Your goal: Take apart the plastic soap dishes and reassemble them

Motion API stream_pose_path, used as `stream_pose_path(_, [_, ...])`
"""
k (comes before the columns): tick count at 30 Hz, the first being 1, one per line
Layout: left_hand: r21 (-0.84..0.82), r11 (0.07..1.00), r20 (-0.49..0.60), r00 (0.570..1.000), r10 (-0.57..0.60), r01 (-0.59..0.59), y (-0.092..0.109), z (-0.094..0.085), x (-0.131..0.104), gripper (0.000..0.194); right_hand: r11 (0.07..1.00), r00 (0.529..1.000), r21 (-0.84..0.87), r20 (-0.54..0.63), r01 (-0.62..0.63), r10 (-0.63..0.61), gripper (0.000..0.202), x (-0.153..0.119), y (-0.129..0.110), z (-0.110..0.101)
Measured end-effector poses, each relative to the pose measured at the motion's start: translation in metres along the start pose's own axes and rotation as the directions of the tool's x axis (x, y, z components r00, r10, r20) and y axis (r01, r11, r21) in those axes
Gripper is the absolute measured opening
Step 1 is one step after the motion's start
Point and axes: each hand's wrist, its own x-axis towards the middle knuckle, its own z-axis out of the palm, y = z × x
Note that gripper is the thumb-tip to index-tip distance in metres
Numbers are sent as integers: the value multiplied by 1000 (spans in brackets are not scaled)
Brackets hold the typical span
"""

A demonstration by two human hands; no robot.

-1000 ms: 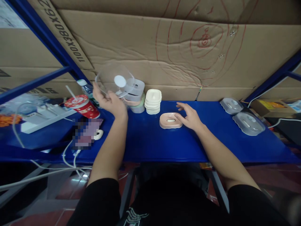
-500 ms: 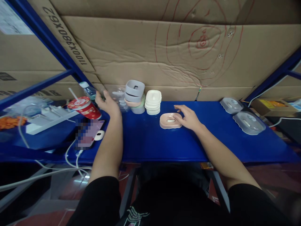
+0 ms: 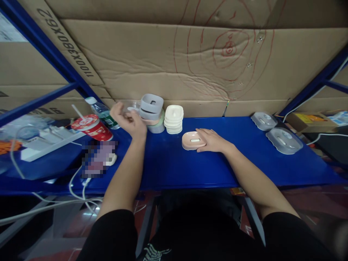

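On the blue table a pink soap dish [image 3: 190, 140] with rounded corners lies flat, a small pale oblong at its centre. My right hand [image 3: 213, 140] grips its right end, thumb at the near side and fingers at the far side. To the left, my left hand [image 3: 129, 119] is raised, its fingers loosely curled and apart, with nothing visible in them. Just behind it are clear plastic covers [image 3: 133, 106], partly hidden by the hand. Beside them stands a stack of grey, pink and green dishes [image 3: 152, 105], then a stack of cream-coloured pieces [image 3: 174, 119].
Two clear lids [image 3: 284, 140] lie at the right of the table [image 3: 174, 166]. On the left are a red paper cup [image 3: 95, 127] with a straw, a water bottle [image 3: 104, 114], a phone [image 3: 99, 159] and a white power strip [image 3: 51, 145]. Cardboard [image 3: 152, 58] stands behind.
My right hand has closed around the right end of the pink dish. My left hand has moved slightly right relative to the cup and bottle, its fingers more curled. The view has shifted slightly.
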Motion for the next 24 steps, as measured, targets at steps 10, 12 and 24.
stream_pose_path(10, [-39,868,370,799,473,-495,35,53,-54,73,993,983,114,-184,15,7,122,-5,-12,-7])
stream_pose_path(12, [-36,855,409,773,485,-518,31,57,-56,88,992,976,128,-218,22,7,121,-5,-13,-8])
stream_pose_path(24, [-27,857,483,744,462,-514,28,58,-54,102,976,924,184,-379,117,-40,110,0,-10,-5])
